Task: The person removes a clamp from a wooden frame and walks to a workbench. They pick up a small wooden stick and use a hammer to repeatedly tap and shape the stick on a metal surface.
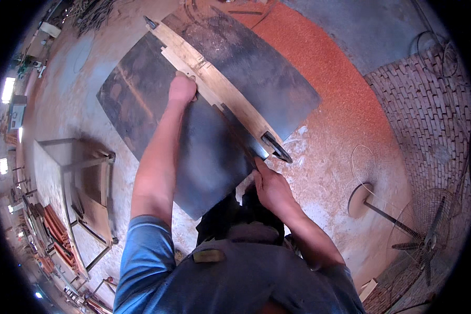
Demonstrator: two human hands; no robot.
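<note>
A long light-wood bar (230, 94) lies diagonally across a dark metal table (282, 83). Black clamps grip its far end (150, 22) and its near end (276, 146). Along its left side runs a narrower pale wood strip (206, 91). My left hand (183, 88) is closed in a fist on this strip, about midway along the table. At the table's near edge my right hand (269, 183) closes round the end of a narrow brownish piece (240, 133), its fingertips partly hidden. A bright, shiny patch shows beside those fingers; its kind is unclear.
Reddish sawdust (303, 44) is heaped beyond the table's right side. A pedestal fan (424, 240) stands at the lower right by a brick-patterned surface (424, 99). To the left are a box-like framed stand (63, 157) and stacked reddish wood (57, 230).
</note>
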